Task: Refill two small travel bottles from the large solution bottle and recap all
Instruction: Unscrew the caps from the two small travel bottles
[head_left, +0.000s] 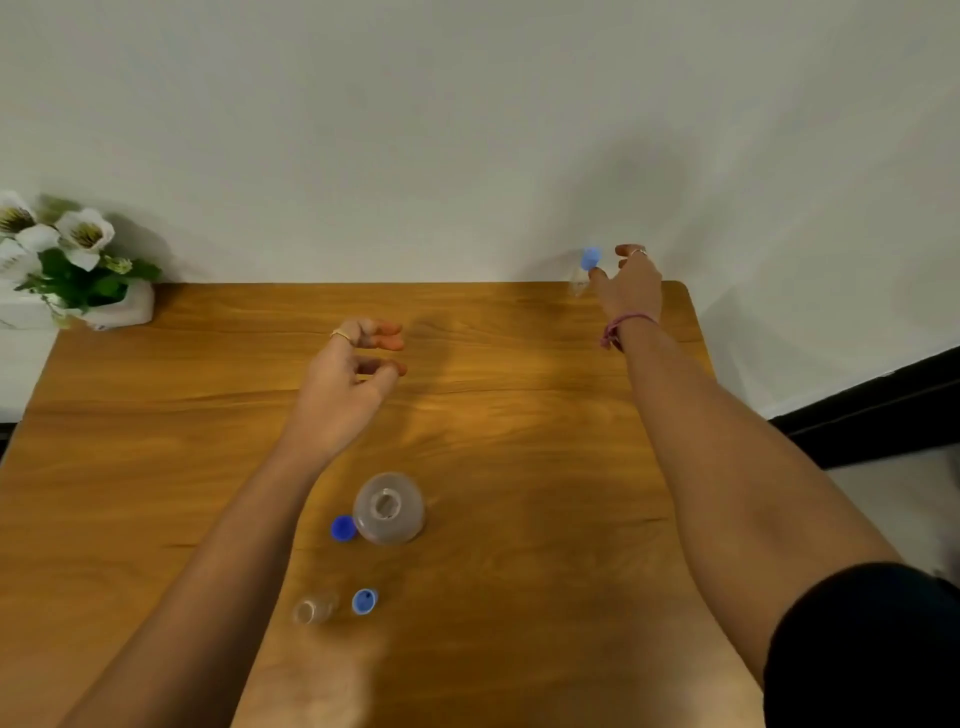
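Hands (631, 283) near blurred capped bottle (581, 275)

Wooden table (519, 415) against white wall (415, 130), flowers (67, 249) beside.

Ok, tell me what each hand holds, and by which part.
Left hand: nothing, fingers loosely curled. Right hand: fingertips at the blue-capped small clear bottle, near its cap; a closed grip cannot be told.

Large bottle (388, 509) uncapped mid-table; one small bottle (314, 609) open, another (582, 275) capped
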